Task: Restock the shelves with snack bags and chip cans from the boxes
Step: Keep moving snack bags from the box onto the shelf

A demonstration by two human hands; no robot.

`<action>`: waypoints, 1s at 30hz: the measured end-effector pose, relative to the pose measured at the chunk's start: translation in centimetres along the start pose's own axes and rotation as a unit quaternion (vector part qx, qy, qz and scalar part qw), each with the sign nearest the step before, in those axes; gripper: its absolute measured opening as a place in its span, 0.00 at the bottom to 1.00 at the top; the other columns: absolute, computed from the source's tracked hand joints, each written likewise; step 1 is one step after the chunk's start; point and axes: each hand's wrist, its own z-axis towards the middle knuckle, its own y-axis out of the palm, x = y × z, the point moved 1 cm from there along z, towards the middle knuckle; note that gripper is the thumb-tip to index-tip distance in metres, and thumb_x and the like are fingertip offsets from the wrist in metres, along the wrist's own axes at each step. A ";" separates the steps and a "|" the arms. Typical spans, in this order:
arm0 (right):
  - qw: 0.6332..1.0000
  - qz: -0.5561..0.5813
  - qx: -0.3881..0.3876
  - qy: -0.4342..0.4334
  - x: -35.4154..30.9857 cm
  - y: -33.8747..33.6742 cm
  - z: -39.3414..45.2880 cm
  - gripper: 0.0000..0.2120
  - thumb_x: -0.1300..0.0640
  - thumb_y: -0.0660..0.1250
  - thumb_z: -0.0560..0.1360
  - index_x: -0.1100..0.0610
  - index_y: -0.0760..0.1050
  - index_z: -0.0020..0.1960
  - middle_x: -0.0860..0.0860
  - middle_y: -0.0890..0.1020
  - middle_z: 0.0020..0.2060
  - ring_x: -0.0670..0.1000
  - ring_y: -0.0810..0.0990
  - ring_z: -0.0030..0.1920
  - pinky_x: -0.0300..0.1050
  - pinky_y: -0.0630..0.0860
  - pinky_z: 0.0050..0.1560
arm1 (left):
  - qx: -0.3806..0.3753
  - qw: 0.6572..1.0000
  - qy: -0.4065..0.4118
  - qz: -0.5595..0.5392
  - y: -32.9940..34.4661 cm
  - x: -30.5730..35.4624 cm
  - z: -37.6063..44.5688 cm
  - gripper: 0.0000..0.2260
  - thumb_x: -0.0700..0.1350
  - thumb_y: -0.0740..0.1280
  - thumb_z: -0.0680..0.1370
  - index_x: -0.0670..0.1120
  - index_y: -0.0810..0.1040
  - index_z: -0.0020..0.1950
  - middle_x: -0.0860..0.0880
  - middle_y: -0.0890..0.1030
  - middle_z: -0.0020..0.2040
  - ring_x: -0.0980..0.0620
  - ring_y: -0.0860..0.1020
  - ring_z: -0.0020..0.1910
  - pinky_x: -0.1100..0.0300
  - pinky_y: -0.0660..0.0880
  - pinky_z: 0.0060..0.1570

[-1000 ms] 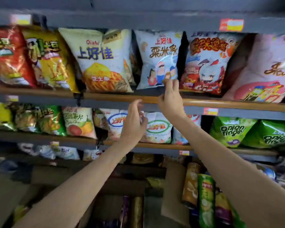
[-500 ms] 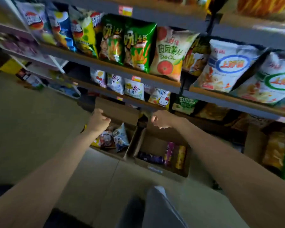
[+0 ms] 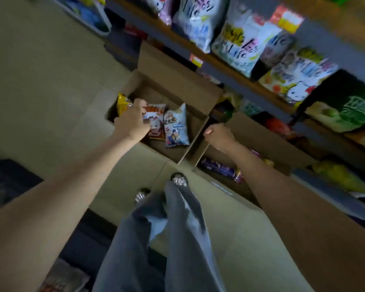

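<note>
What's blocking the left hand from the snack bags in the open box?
Nothing visible. The left hand is already down in the open box, over the red snack bag, with the pale blue bag beside it. The flaps stand open.

**Card, film and denim**

We see matt brown cardboard boxes (image 3: 173, 81), glossy plastic-film snack bags (image 3: 176, 126), shiny purple chip cans (image 3: 218, 167), a wood-edged shelf (image 3: 226, 62), a smooth, dull floor (image 3: 40, 85) and soft grey denim trousers (image 3: 183, 228).
</note>
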 end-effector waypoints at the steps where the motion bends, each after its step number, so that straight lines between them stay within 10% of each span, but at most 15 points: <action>1: 1.000 0.017 0.007 0.011 0.3 1.2 2.2 0.12 0.63 0.61 0.77 0.68 0.78 0.55 0.63 0.80 0.53 0.61 0.78 0.55 0.50 0.74 0.54 | 0.008 0.999 -0.033 -0.040 1.1 -1.2 1.7 0.19 0.40 0.63 0.76 0.44 0.67 0.67 0.46 0.77 0.63 0.42 0.73 0.63 0.50 0.68 0.61; 14: 0.959 0.206 0.115 0.156 1.6 18.2 35.5 0.31 0.43 0.68 0.73 0.62 0.69 0.67 0.55 0.76 0.62 0.57 0.76 0.61 0.41 0.73 0.49 | -0.016 0.995 0.076 -0.058 21.5 -16.4 24.2 0.19 0.37 0.62 0.77 0.42 0.66 0.68 0.44 0.77 0.61 0.44 0.77 0.57 0.50 0.74 0.55; 18: 0.929 0.280 0.144 0.192 1.6 21.5 41.9 0.39 0.46 0.75 0.67 0.61 0.63 0.70 0.56 0.72 0.66 0.58 0.73 0.64 0.55 0.74 0.60 | -0.001 0.991 0.117 -0.060 22.5 -19.8 28.0 0.16 0.35 0.62 0.76 0.40 0.68 0.63 0.42 0.79 0.57 0.44 0.78 0.56 0.50 0.75 0.53; 23: 0.944 0.167 0.202 0.200 0.5 22.0 37.2 0.16 0.53 0.67 0.75 0.59 0.76 0.60 0.55 0.78 0.60 0.54 0.77 0.60 0.42 0.72 0.54 | -0.024 0.994 0.080 -0.067 18.9 -19.7 25.8 0.17 0.34 0.61 0.75 0.39 0.68 0.64 0.43 0.78 0.60 0.43 0.76 0.58 0.53 0.72 0.54; 30: 0.977 0.072 0.203 0.001 -11.1 5.2 15.5 0.26 0.49 0.76 0.66 0.61 0.77 0.58 0.57 0.80 0.55 0.56 0.78 0.57 0.47 0.75 0.56 | -0.061 0.979 0.037 -0.190 2.1 -8.6 16.4 0.22 0.37 0.64 0.75 0.41 0.65 0.68 0.42 0.74 0.62 0.43 0.73 0.62 0.53 0.71 0.60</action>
